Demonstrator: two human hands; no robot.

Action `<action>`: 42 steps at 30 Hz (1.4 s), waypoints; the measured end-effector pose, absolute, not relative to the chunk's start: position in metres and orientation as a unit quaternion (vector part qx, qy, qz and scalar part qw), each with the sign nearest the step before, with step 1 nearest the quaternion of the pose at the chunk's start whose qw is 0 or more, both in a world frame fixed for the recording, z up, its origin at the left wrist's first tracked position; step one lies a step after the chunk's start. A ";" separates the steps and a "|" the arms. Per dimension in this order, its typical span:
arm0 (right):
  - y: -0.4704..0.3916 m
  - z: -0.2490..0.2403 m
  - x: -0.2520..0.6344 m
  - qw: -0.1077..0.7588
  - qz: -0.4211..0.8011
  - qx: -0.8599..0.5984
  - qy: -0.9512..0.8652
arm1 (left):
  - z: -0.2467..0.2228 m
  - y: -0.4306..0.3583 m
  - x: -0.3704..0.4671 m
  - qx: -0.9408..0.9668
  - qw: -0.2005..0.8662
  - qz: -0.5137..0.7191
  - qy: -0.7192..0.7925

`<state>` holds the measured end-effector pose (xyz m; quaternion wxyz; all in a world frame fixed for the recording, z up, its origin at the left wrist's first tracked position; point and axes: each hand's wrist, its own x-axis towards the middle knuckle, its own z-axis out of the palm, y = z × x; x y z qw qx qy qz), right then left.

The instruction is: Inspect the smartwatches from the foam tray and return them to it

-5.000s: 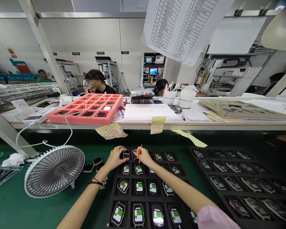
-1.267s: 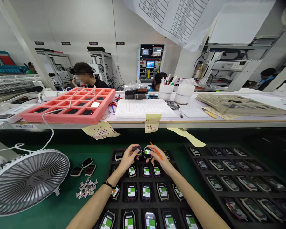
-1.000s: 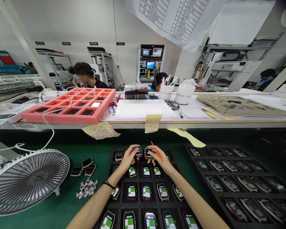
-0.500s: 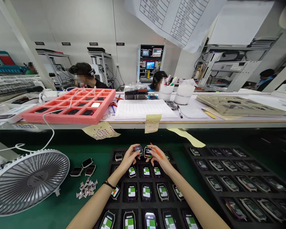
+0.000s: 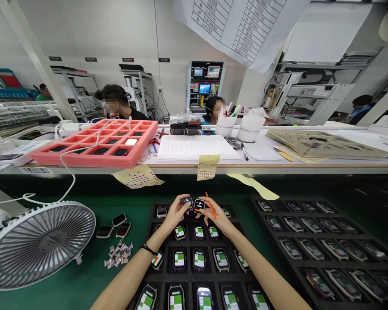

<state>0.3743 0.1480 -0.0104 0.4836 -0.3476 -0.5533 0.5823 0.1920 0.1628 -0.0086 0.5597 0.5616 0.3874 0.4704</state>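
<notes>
My left hand (image 5: 175, 214) is closed on a smartwatch (image 5: 186, 200) with a lit, mostly dark screen, its thumb on the lower part of the display. Just to the right, a second smartwatch (image 5: 199, 204) sits in the fingers of my right hand (image 5: 217, 216). An orange stick (image 5: 211, 206), perhaps a pen, also rests in that hand and points upward. The two watches are close side by side above the back rows of a black foam tray (image 5: 188, 242). Several watches with green-and-white screens (image 5: 198, 260) lie in its compartments below my hands.
To the right lies a second black tray (image 5: 276, 236) of watches. On the left are a fan (image 5: 51, 241), three loose watches (image 5: 119, 220) and a pile of small metallic pieces (image 5: 119, 254). A raised shelf (image 5: 181, 165) behind carries a pink foam tray (image 5: 84, 160) and papers.
The orange stick has swung more upright in my right hand. Both held watches have tilted slightly, and the screen on the left one looks different. My arms stay nearly in place.
</notes>
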 end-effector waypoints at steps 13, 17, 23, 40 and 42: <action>0.155 -0.022 0.378 0.499 0.552 -0.374 -0.554 | -0.002 0.162 0.192 0.544 0.576 0.456 0.406; 0.154 -0.021 0.378 0.500 0.554 -0.372 -0.552 | -0.001 0.161 0.192 0.550 0.564 0.458 0.411; 0.152 -0.017 0.376 0.498 0.576 -0.343 -0.550 | -0.002 0.160 0.192 0.558 0.558 0.460 0.408; 0.153 -0.017 0.378 0.501 0.560 -0.365 -0.549 | -0.006 0.162 0.192 0.558 0.561 0.462 0.401; 0.154 -0.021 0.377 0.502 0.563 -0.361 -0.549 | -0.009 0.162 0.192 0.567 0.556 0.460 0.396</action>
